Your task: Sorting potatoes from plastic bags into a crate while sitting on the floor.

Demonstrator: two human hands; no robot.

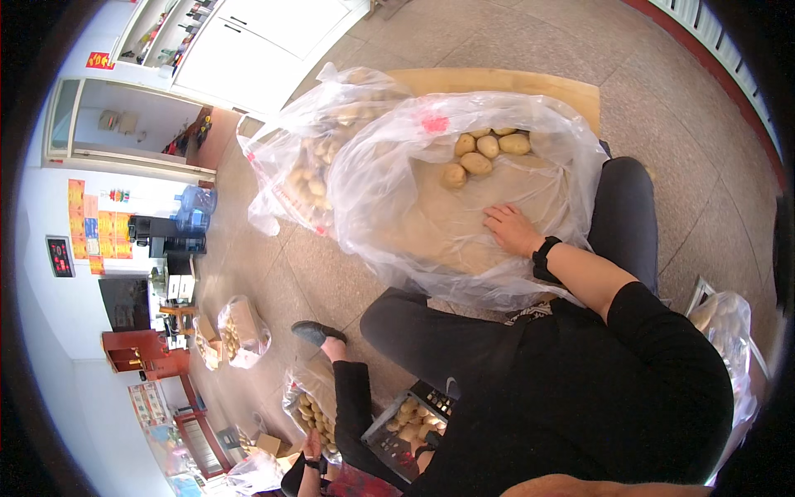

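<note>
My right hand (510,230), with a black band at the wrist, rests palm down with its fingers slightly apart on the bottom of a large open clear plastic bag (379,186). Brown material shows under the plastic. Several potatoes (476,163) lie in the bag, beyond my fingertips. The bag spreads between my bent legs. My left hand is out of view. Against the far side of the bag stands another clear plastic bag (310,180), filled with potatoes, its top bunched up. A yellowish board (559,87) lies behind the bags.
A co-worker sits at the lower left, one hand by a bag of potatoes (313,413); another hand, apparently theirs, is in a dark crate (388,456) with potatoes. Farther left stand a bag with potatoes (245,332) and water bottles (195,208). Another plastic bag (723,329) is behind my right side.
</note>
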